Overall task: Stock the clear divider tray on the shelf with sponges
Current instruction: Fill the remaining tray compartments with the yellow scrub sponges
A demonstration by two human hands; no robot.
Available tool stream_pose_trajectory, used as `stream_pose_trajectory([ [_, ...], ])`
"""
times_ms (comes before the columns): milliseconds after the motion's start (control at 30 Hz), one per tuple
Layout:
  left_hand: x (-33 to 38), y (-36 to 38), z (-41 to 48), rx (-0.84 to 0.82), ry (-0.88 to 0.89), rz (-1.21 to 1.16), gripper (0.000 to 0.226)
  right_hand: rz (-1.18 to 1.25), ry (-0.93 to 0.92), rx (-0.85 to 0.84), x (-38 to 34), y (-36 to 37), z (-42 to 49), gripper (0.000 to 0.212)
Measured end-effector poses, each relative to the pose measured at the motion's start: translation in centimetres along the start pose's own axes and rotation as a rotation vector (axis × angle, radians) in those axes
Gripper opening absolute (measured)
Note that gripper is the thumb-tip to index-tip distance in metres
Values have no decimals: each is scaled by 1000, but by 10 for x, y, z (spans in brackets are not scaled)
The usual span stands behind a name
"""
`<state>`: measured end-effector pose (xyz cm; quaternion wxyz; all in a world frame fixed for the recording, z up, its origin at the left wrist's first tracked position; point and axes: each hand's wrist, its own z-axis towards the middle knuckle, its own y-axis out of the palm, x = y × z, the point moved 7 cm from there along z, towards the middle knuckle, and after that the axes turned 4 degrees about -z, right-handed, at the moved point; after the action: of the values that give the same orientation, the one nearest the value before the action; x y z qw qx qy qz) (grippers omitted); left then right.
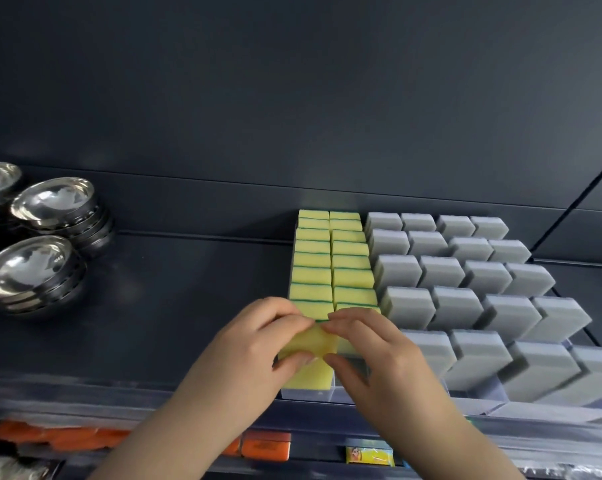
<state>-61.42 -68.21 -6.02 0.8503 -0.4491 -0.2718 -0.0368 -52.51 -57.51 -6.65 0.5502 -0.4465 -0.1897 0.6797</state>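
Observation:
A clear divider tray (308, 394) sits on the dark shelf, holding two rows of yellow sponges with green edges (330, 261). At the front of the left row, one yellow sponge (311, 342) is pinched between both hands. My left hand (258, 336) grips its left side, thumb below and fingers on top. My right hand (363, 344) holds its right side the same way. Another yellow sponge (308, 377) stands just below it at the tray's front. The front of the right row is hidden behind my right hand.
Several rows of grey sponges (466, 282) fill clear dividers to the right. Stacks of steel bowls (46, 237) stand at the left. The shelf's front lip (85, 393) runs below, with orange packs (60, 439) on the lower shelf.

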Motion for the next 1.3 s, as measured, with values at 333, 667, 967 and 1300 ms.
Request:
stream_pose_trajectory([
  [333, -1, 2, -2, 66, 3, 18, 29, -99, -83, 60, -4, -3, 2, 26],
  [667, -5, 5, -10, 15, 75, 75, 35, -176, -65, 3, -2, 6, -5, 23],
  [967, -22, 27, -28, -41, 80, 111, 21, -316, -60, -123, 1, 35, -22, 44],
  [1300, -16, 15, -19, -34, 66, 118, 30, -282, -18, -137, -2, 18, -9, 24],
])
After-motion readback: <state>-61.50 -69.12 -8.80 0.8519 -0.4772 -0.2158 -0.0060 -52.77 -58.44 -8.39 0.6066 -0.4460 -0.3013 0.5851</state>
